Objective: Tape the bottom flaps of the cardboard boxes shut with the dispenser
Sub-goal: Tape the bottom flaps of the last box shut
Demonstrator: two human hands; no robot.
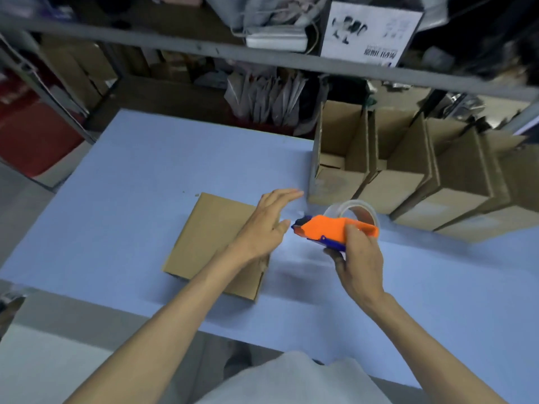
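Observation:
A brown cardboard box (204, 237) lies on the light blue table (131, 185), its flaps folded flat on top. My left hand (268, 223) rests open, palm down, over the box's right edge with fingers spread. My right hand (358, 258) grips an orange and blue tape dispenser (329, 230) with a clear tape roll (354, 209). The dispenser's nose points left, just right of the box and close to my left hand's fingers.
A row of several upright cardboard boxes (408, 176) with open tops stands at the table's right rear. Metal shelving (204, 51) holding bags and packages runs behind the table. The table's front edge is near my body.

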